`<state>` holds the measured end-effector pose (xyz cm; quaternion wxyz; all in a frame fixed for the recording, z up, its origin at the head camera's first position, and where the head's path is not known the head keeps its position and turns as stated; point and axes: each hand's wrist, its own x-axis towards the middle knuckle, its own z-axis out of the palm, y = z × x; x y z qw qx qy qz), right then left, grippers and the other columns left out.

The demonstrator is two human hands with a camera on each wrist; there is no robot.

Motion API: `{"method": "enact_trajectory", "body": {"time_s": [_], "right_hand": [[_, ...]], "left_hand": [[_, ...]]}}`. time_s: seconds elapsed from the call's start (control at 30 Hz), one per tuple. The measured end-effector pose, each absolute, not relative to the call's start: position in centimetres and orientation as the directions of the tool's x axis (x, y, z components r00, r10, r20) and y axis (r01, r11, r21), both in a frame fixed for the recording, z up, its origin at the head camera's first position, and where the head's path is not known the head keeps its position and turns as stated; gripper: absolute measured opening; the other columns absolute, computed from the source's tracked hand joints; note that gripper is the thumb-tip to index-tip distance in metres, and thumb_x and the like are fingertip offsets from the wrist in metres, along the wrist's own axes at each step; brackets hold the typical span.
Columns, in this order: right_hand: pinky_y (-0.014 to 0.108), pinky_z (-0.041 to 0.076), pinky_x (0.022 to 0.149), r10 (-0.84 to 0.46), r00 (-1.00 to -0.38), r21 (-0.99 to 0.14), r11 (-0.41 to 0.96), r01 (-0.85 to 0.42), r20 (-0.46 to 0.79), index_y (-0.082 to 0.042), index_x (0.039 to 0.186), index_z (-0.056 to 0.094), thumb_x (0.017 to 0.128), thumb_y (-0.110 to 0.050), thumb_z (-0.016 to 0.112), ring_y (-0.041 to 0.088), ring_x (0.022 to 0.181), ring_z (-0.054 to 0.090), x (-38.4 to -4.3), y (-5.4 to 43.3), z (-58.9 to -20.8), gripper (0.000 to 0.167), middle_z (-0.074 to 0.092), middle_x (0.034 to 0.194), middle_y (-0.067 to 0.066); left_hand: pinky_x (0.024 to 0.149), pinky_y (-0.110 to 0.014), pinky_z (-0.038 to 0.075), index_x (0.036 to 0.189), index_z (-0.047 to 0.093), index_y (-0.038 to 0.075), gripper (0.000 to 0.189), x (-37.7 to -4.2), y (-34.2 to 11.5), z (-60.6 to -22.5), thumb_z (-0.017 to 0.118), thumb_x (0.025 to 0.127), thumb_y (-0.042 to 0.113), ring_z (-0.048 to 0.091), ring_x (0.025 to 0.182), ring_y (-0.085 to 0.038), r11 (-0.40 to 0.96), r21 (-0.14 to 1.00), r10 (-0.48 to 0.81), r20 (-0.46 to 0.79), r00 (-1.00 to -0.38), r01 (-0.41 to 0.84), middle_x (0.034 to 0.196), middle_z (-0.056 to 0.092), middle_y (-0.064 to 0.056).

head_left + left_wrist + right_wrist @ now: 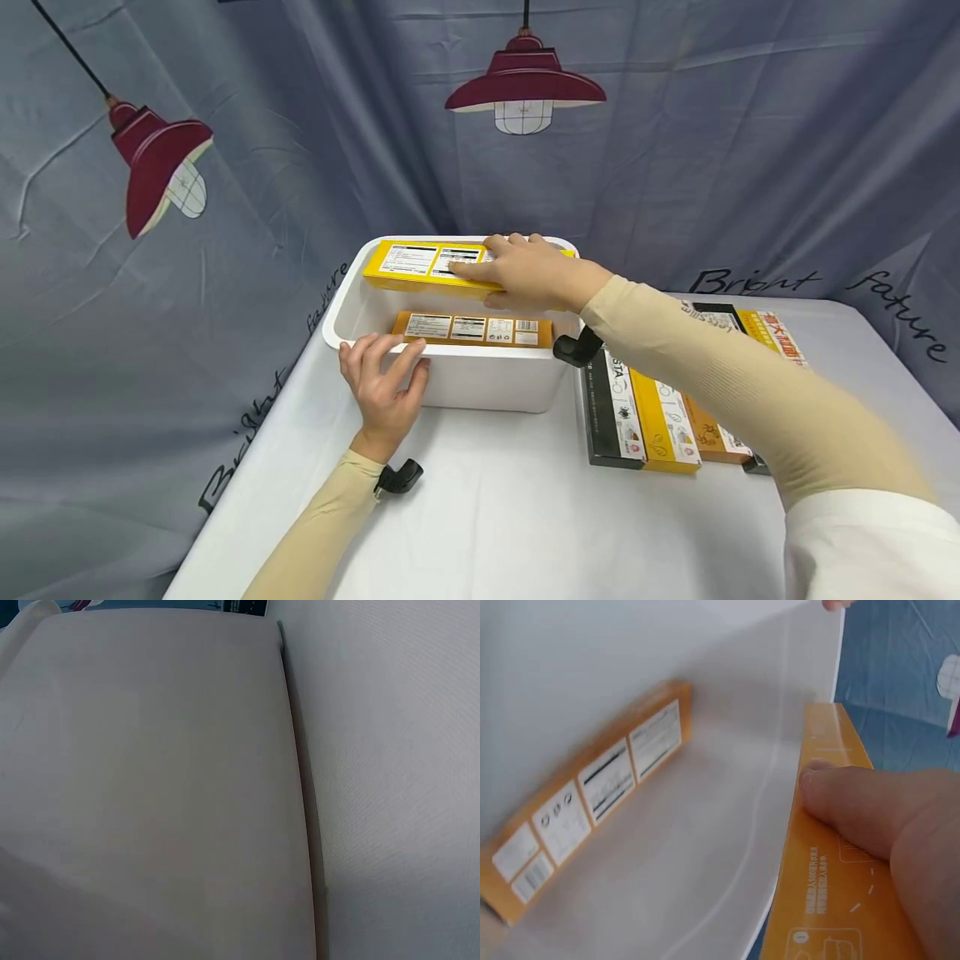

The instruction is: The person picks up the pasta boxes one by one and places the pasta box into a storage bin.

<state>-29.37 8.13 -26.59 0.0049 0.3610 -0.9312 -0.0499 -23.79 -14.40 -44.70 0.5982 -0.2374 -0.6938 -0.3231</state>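
Note:
In the head view my right hand (532,271) grips a long yellow box (412,258) with white label panels, over the back of a white plastic bin (487,379). The right wrist view shows the thumb (847,802) flat against the printed side of this box (825,885); the other fingers are hidden behind it. A brown-orange box (472,328) lies inside the bin along the front wall, its labels turned up. My left hand (382,387) rests at the bin's front left rim, fingers spread with their tips over the edge.
Right of the bin, several long boxes lie side by side on the white tablecloth (480,500): a black one (600,417), a yellow one (667,425) and an orange one (712,429) among them. The right forearm partly covers them. A grey curtain (337,125) hangs behind the table.

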Motion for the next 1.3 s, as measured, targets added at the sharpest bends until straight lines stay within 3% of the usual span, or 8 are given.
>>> {"method": "enact_trajectory", "body": {"time_s": [0.13,0.37,0.67,0.93,1.3], "right_hand": [[0.056,0.043,0.106,-0.69,-0.722,0.09,0.717,-0.691,-0.042,-0.044,0.156,0.037,0.098,-0.036,0.063,0.041,0.125,0.055,-29.2,7.1,-27.2,0.064,0.048,0.149,0.018],[0.054,0.046,0.102,-0.701,-0.709,0.103,0.702,-0.705,-0.079,-0.043,0.156,0.038,0.098,-0.036,0.065,0.039,0.116,0.059,-29.0,6.1,-27.7,0.064,0.052,0.143,0.017],[0.053,0.044,0.103,-0.685,-0.712,0.081,0.71,-0.7,-0.153,-0.046,0.155,0.037,0.096,-0.038,0.068,0.036,0.118,0.058,-28.4,5.8,-28.2,0.067,0.053,0.143,0.013],[0.055,0.044,0.106,-0.682,-0.693,0.079,0.697,-0.713,-0.234,-0.047,0.153,0.039,0.1,-0.036,0.061,0.036,0.127,0.056,-28.2,5.4,-29.1,0.059,0.052,0.147,0.013],[0.057,0.047,0.099,-0.602,-0.73,0.009,0.769,-0.639,-0.324,-0.059,0.149,0.037,0.101,-0.039,0.059,0.033,0.127,0.053,-28.5,4.9,-29.4,0.056,0.047,0.152,0.003]], "left_hand": [[0.121,-0.049,0.011,0.098,0.079,0.01,0.016,-23.8,-14.4,-44.6,0.074,0.083,0.007,0.047,0.112,-0.036,0.681,0.163,-0.055,0.984,-0.172,0.713,0.104,0.067,-0.017],[0.121,-0.047,0.01,0.098,0.079,0.01,0.017,-23.8,-14.5,-44.6,0.074,0.082,0.006,0.047,0.112,-0.036,0.689,0.16,-0.052,0.984,-0.173,0.707,0.102,0.067,-0.018],[0.121,-0.048,0.011,0.098,0.079,0.01,0.017,-23.7,-14.5,-44.7,0.074,0.082,0.006,0.048,0.113,-0.036,0.689,0.164,-0.051,0.983,-0.179,0.706,0.105,0.067,-0.016],[0.119,-0.051,0.011,0.099,0.079,0.01,0.016,-23.8,-14.3,-44.5,0.074,0.084,0.006,0.047,0.109,-0.04,0.678,0.163,-0.046,0.983,-0.18,0.717,0.105,0.067,-0.015],[0.12,-0.048,0.011,0.097,0.079,0.01,0.014,-23.7,-14.4,-44.6,0.073,0.085,0.008,0.048,0.112,-0.037,0.693,0.163,-0.051,0.983,-0.177,0.702,0.104,0.066,-0.015]]}}
